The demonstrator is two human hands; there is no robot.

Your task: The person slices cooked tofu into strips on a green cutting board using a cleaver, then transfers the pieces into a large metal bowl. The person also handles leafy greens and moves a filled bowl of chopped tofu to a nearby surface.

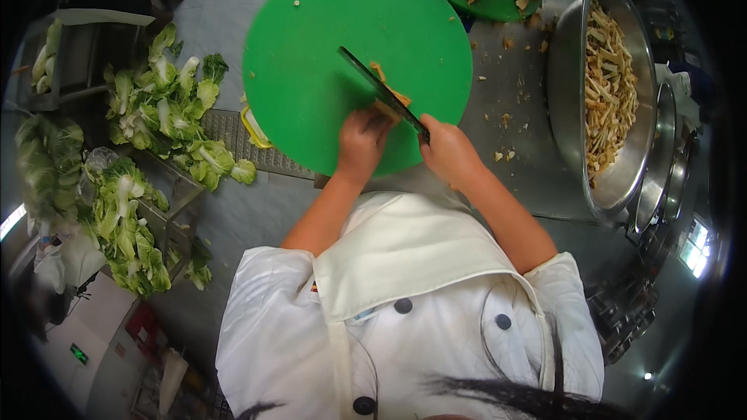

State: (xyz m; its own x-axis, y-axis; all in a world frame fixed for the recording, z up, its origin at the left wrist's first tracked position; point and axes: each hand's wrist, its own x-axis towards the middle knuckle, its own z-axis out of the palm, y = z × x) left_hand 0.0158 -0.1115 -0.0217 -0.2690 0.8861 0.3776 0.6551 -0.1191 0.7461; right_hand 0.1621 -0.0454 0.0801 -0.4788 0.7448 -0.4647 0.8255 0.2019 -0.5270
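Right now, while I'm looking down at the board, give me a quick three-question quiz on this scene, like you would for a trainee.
1. Which hand holds the knife?
2. True or false: the bowl of cut strips is to the right of the board under the knife.
3. What colour is that board? A) white, B) red, C) green.

Key:
1. The right hand.
2. True.
3. C.
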